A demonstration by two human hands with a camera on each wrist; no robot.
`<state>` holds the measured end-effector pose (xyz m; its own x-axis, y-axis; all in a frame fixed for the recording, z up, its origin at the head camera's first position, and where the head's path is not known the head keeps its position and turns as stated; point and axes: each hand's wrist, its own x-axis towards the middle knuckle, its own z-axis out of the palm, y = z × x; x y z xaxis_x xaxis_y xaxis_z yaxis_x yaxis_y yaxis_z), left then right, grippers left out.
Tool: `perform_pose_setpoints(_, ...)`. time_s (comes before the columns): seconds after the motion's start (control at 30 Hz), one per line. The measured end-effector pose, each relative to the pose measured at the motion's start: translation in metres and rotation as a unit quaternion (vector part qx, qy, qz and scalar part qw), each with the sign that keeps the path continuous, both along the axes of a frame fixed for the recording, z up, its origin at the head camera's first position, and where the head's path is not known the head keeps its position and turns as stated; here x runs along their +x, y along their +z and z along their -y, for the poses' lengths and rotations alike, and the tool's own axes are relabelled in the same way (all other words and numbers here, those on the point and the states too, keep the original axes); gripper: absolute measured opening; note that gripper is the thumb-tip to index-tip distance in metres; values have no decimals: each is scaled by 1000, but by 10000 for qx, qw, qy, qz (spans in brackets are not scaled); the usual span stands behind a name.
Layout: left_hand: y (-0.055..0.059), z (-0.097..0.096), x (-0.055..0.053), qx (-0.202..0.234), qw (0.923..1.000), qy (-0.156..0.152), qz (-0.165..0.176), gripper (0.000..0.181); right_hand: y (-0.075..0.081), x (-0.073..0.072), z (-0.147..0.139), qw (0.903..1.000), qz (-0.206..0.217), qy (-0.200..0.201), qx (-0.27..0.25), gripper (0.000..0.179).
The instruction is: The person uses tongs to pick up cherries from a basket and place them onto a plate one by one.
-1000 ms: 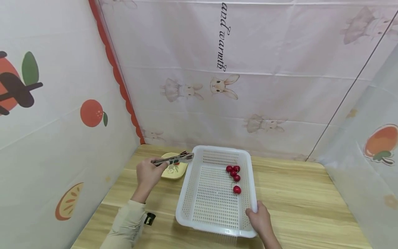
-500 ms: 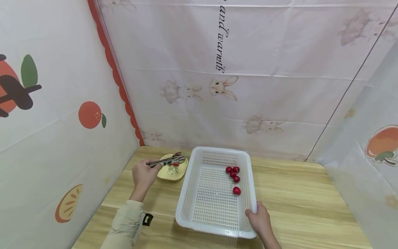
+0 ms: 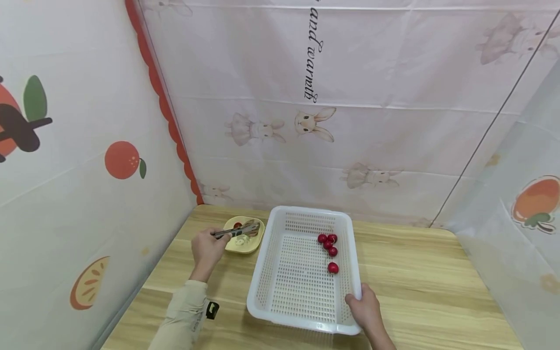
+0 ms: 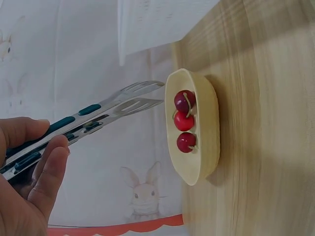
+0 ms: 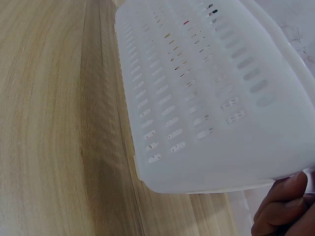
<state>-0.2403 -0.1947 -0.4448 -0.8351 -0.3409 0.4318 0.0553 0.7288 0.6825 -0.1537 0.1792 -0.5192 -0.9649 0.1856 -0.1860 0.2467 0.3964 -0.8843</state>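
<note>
My left hand [image 3: 208,250] holds a pair of metal tongs [image 4: 115,105] with dark green grip pads, thumb on one side and fingers on the other. Slightly apart and with nothing between them, the slotted tips point at a small yellow bowl [image 4: 210,132]. Three dark red cherries [image 4: 184,122] with stems lie in that bowl. At the near right corner of a white perforated plastic basket [image 3: 261,272], my right hand [image 3: 366,311] grips the rim, thumb on the inside. Several red cherries [image 3: 333,252] sit along the basket's right side.
A wooden table [image 3: 420,272] bears the basket and the bowl, which stands just left of the basket. Printed cloth walls [image 3: 372,73] close off the back and both sides.
The tongs have moved left from beside the basket's rim to over the bowl, then dipped slightly nearer. A cherry at the bowl's back now shows. My right hand keeps its grip on the basket.
</note>
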Motion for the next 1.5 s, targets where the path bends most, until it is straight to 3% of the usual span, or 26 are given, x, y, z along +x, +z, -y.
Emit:
perform_pose_setpoints(0.23, -2, -2, 0, 42, 9998, 40, 182, 18, 0, 1, 0, 9999, 63, -55, 56, 42)
perform_pose_setpoints(0.53, 8, -12, 14, 485, 9986, 54, 218, 27, 0, 2, -1, 9998, 94, -74, 170, 42)
perform_pose_setpoints(0.77, 14, -20, 15, 790, 9967, 121, -138, 25, 1, 4, 0, 9999, 20, -70, 152, 41)
perform_pose_setpoints(1.07, 22, -29, 11, 498, 9966, 196, -631, 23, 3, 3, 1, 9999, -52, -66, 148, 42)
perform_pose_setpoints(1.33, 28, -41, 13, 618, 9968, 78, -501, 22, 1, 2, 1, 9999, -75, -28, 118, 41)
perform_pose_setpoints(1.5, 27, -50, 11, 1075, 9931, -311, -342, 24, 4, 0, 0, 9999, 49, -7, 136, 42)
